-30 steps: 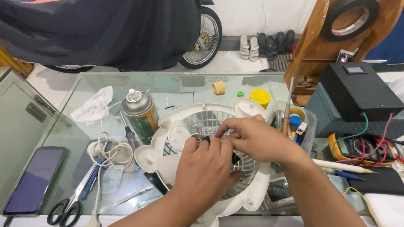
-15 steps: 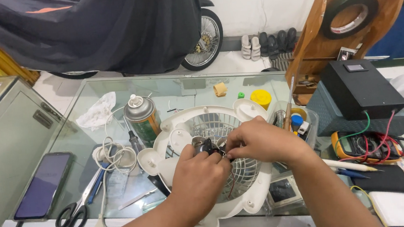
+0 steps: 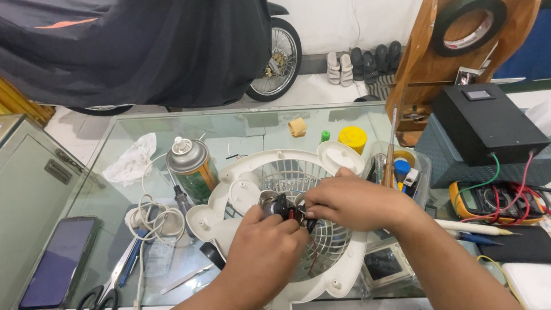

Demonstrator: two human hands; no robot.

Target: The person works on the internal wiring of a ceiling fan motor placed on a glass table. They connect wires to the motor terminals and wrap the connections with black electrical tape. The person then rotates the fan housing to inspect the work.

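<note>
A white plastic fan housing (image 3: 251,177) with a round grille lies flat on the glass table (image 3: 246,127). Over the grille both my hands hold a small dark motor part (image 3: 280,206) with red and black wires. My left hand (image 3: 264,252) grips it from below and the left. My right hand (image 3: 353,201) pinches it from the right, fingers closed on the wires' end. Thin wires hang down across the grille under my hands.
A spray can (image 3: 191,165) stands left of the housing beside a coiled white cable (image 3: 151,219). A phone (image 3: 59,260) and scissors (image 3: 105,297) lie at front left. A clear box of tools (image 3: 399,164), black power supply (image 3: 485,123) and multimeter (image 3: 485,200) crowd the right.
My hands stayed over the grille while the view shifted slightly. The motor part now shows more clearly between my fingers, lifted a little off the grille.
</note>
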